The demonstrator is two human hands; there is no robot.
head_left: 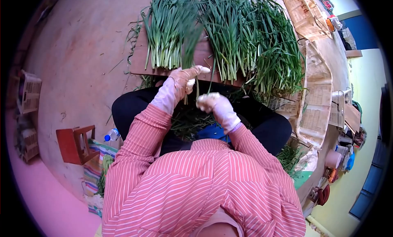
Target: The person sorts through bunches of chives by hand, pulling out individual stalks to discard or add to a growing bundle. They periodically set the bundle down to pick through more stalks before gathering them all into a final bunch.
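My left hand [185, 79], in a pale, soiled glove, is closed around a small bunch of garlic chives [189, 53]. Their leaves point away from me and are smeared by motion; the stalk ends hang below the fist. Close by on the right, my right hand [211, 102], also gloved, has its fingers pinched together at a thin chive strand [197, 89]. Beyond both hands, a low brown board [139, 57] bears piles of chives, one on the left [163, 40] and others on the right [229, 44], pale ends toward me.
Loose trimmings [188, 124] lie between my legs. Pale plastic baskets [313, 93] line the right side. To the left are a red-brown stool [73, 145], a blue-capped bottle [112, 135] and a striped cloth [92, 175]. More baskets [30, 91] stand at the far left.
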